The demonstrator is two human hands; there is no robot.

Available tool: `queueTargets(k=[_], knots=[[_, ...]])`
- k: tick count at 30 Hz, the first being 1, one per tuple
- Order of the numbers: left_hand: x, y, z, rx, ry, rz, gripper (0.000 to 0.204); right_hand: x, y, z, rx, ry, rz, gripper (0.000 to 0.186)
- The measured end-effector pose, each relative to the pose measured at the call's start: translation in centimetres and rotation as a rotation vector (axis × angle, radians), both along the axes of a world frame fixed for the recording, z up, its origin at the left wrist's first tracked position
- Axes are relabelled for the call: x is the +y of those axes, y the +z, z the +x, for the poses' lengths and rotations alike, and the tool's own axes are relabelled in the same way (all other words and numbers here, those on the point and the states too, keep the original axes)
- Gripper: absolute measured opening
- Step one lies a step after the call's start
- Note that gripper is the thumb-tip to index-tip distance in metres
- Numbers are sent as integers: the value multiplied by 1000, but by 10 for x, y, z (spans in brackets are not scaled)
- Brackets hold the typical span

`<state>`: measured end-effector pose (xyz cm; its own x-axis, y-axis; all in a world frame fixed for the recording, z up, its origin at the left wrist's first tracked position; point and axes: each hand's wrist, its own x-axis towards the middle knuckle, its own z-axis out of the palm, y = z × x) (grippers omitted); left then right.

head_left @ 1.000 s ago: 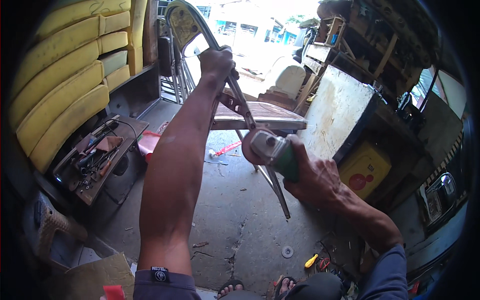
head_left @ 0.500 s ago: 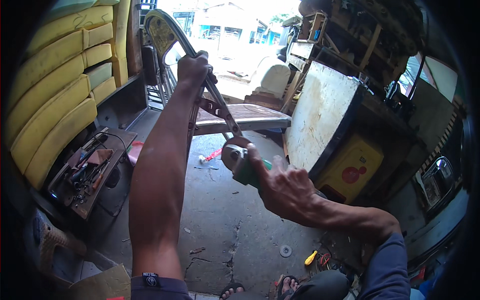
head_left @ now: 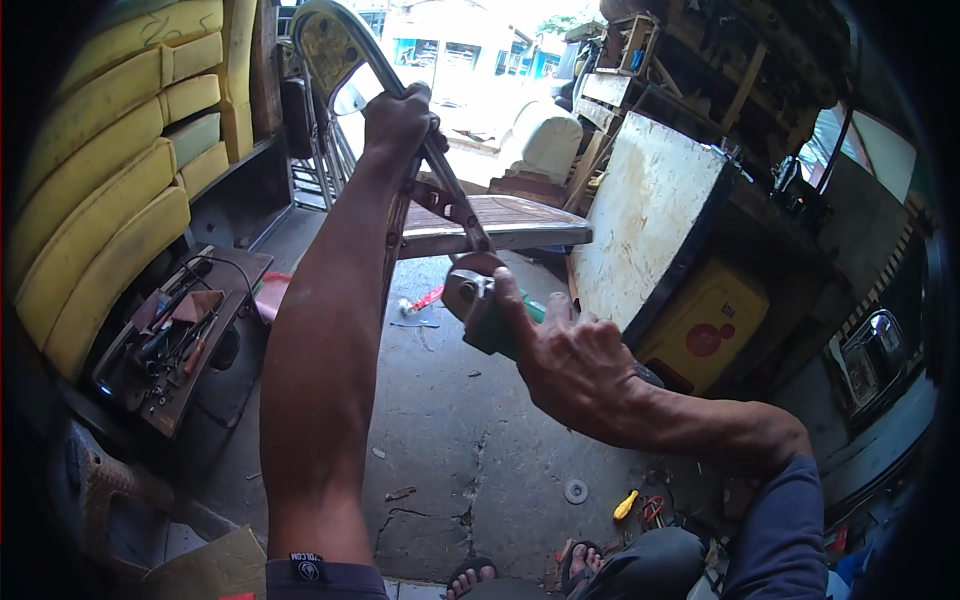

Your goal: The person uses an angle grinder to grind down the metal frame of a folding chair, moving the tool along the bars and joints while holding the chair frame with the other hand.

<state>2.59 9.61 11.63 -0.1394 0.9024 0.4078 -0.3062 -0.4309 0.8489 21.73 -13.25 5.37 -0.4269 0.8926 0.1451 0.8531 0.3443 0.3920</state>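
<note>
My left hand [head_left: 398,122] is closed around the metal tube of a folding chair [head_left: 463,203], whose curved backrest rises at the upper left. The chair's flat brown seat [head_left: 520,212] extends to the right beyond the tube. In my right hand [head_left: 580,365] is a green angle grinder [head_left: 492,325], with the index finger laid along its body. The grinder's disc [head_left: 462,280] sits at the lower end of the frame tube; whether it touches the metal I cannot tell.
Yellow foam pads [head_left: 100,200] are stacked along the left wall. Below them stands a low bench [head_left: 215,345] with hand tools. A white panel [head_left: 645,220] and a yellow box [head_left: 715,320] stand right. On the floor lie a round disc [head_left: 576,491] and a yellow-handled tool [head_left: 626,505].
The view has shifted slightly, and the chair frame with my left hand appears a little higher and to the right. Both hands keep their grips, the grinder still by the tube's lower end.
</note>
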Motion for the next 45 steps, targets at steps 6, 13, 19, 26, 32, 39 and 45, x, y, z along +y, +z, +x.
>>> queueTargets(k=[6,13,19,26,32,39,45], knots=[[-2,3,-5,1,34,4,30,2,-12,14,50,117,119,74],[-9,4,2,19,-8,-22,28,-21,-8,55,216,56,120,79],[-5,5,-5,25,37,-25,29,6,-26,71,417,-145,402,98],[-3,3,1,31,-8,-35,29,38,-59,75,464,-128,490,96],[-3,6,-3,36,2,-45,28,41,-64,70,554,-86,501,100],[-2,6,2,14,-1,-36,26,40,-63,68,576,-134,482,99],[4,3,1,29,-34,-52,25,42,-66,64,590,-206,448,101]])
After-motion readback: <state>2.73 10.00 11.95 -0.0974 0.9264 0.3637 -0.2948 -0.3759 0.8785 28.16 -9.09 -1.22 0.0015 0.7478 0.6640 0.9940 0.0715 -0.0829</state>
